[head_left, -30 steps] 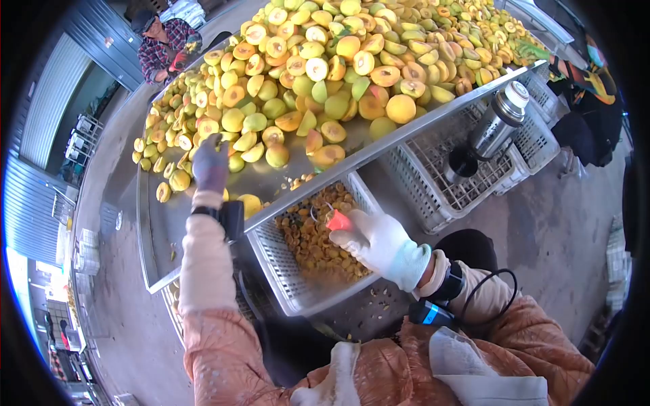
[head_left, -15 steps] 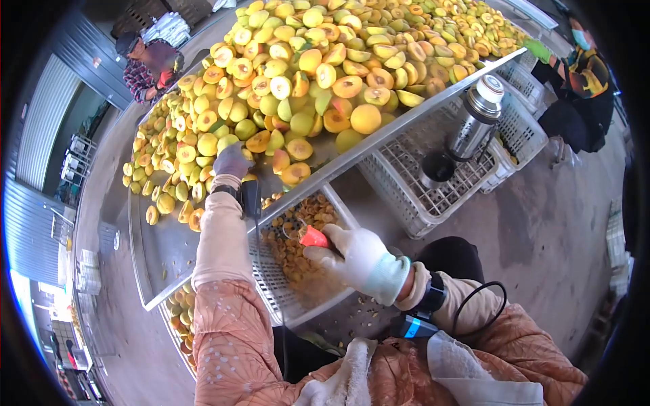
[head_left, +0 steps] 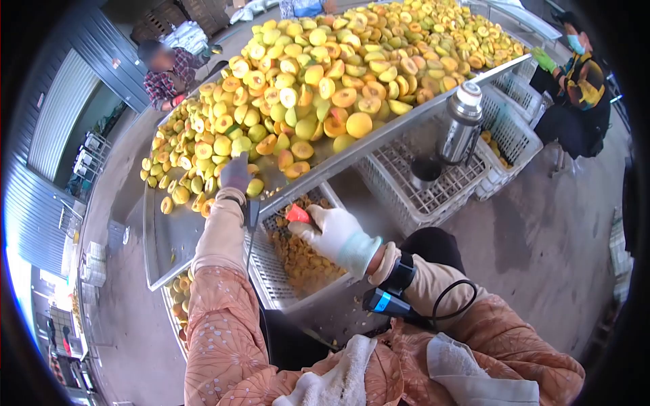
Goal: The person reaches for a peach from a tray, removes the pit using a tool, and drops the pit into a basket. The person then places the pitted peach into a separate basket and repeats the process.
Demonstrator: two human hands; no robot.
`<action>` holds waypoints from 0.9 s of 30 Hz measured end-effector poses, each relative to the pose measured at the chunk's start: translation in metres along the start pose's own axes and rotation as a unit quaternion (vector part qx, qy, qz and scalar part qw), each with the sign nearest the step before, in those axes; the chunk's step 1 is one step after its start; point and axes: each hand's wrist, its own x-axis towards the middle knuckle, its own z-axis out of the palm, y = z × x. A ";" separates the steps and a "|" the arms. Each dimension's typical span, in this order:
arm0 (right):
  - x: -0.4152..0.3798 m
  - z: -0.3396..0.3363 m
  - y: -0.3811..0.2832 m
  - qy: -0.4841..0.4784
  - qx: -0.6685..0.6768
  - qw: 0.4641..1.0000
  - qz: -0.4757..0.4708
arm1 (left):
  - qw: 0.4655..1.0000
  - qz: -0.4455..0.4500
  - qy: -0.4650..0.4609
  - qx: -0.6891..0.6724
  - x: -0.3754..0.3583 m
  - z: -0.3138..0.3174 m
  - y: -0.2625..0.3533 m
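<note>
My left hand (head_left: 235,173), in a greyish glove, reaches to the near edge of a pile of halved yellow peaches (head_left: 298,111) on a metal table. Its fingers close on a yellow-green peach (head_left: 241,145); the back of the hand partly hides them. My right hand (head_left: 335,233), in a white glove, is wrapped round a tool with a red handle (head_left: 297,214). The tool's working end cannot be made out. Below that hand, a white plastic crate (head_left: 271,284) holds brown pits and scraps (head_left: 308,260).
A steel thermos (head_left: 463,122) and a dark cup (head_left: 425,170) stand on white crates (head_left: 440,215) at the right. Another crate of peaches (head_left: 179,298) is under the table's left corner. One person (head_left: 172,73) is at the far left, another (head_left: 581,88) at the right.
My left hand has drawn back slightly from the pile, and a peach now shows at its fingertips. My right hand has moved left and up with the red-handled tool. The view has shifted a little.
</note>
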 end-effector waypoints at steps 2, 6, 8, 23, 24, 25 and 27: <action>0.000 0.000 0.000 0.002 0.008 1.000 -0.009 | 1.000 0.004 0.000 -0.007 -0.006 0.000 -0.005; -0.002 0.003 0.007 0.028 0.006 0.999 -0.023 | 0.990 -0.041 0.058 -0.121 -0.034 -0.023 0.013; 0.000 0.011 0.015 0.057 -0.027 0.997 -0.043 | 0.793 -0.203 -0.029 -0.573 -0.062 -0.063 0.042; -0.006 0.066 0.000 -0.150 0.072 0.986 0.028 | 0.801 -0.105 0.181 -0.561 -0.216 -0.066 0.096; -0.006 0.066 -0.004 -0.138 0.085 0.986 0.035 | 0.799 -0.108 0.181 -0.563 -0.216 -0.067 0.097; -0.006 0.068 -0.006 -0.126 0.099 0.986 0.043 | 0.759 -0.131 0.173 -0.613 -0.216 -0.069 0.098; -0.002 0.079 0.002 -0.138 0.090 0.985 0.046 | 0.715 -0.158 0.163 -0.661 -0.219 -0.062 0.098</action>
